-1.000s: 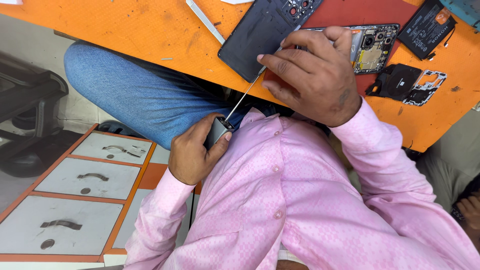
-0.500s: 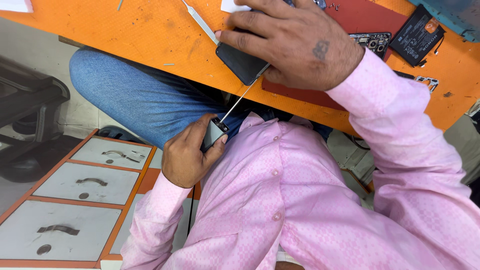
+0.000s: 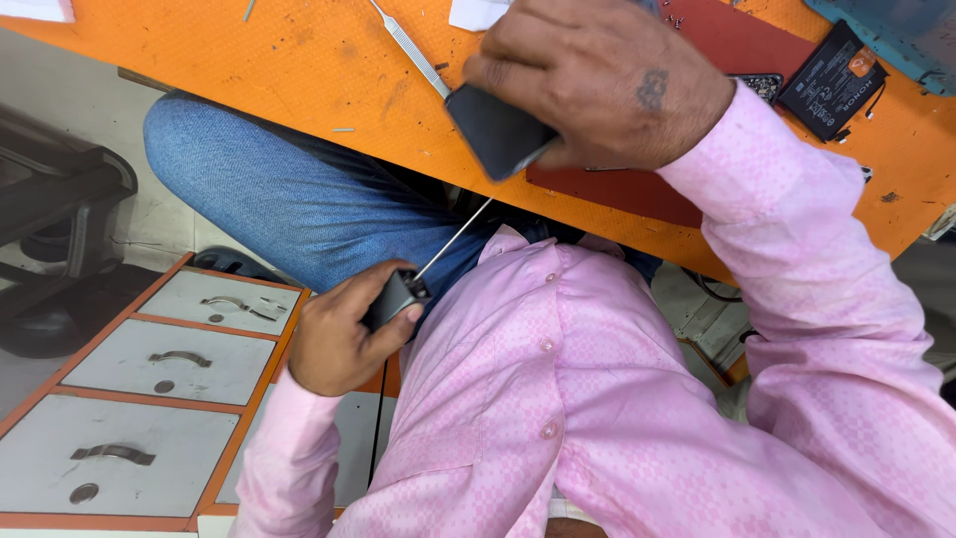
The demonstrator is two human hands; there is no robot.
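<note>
Nearest: pink shirt (image 3: pixel 597 418), filling the lower right of the view.

Left hand (image 3: pixel 334 339): low, beside the lap, fingers closed around the dark handle of a screwdriver (image 3: pixel 398 294). Its thin shaft slants up toward the table edge; the tip is hidden under the phone.

Drawers (image 3: pixel 149 399): grey fronts in an orange frame, metal handles, below the left hand.

Jeans (image 3: pixel 289 199): a blue knee under the table.

Table (image 3: pixel 249 70): orange top, scuffed, with small bits of debris.

Right hand (image 3: pixel 607 85): over the table's near edge, fingers clamped on a dark phone (image 3: pixel 498 130) held tilted; most of the phone is covered by the hand.

Tweezers (image 3: pixel 408 50): silver, lying on the table just left of the phone.

Red mat (image 3: pixel 737 50): under and behind the right hand.

Battery (image 3: pixel 832 85): flat black rectangular pack with a small orange tab at one corner and pale print, lying on the table right of the mat, well apart from the hand.

Change: half a second ago the phone sat flatter, its corner at the table edge; now the right hand has drawn it nearer and tipped it. The left hand's grip is unchanged.

Unclear: a second dark device beside the right wrist is mostly hidden; a white sheet and a blue object are cut off by the top edge.
</note>
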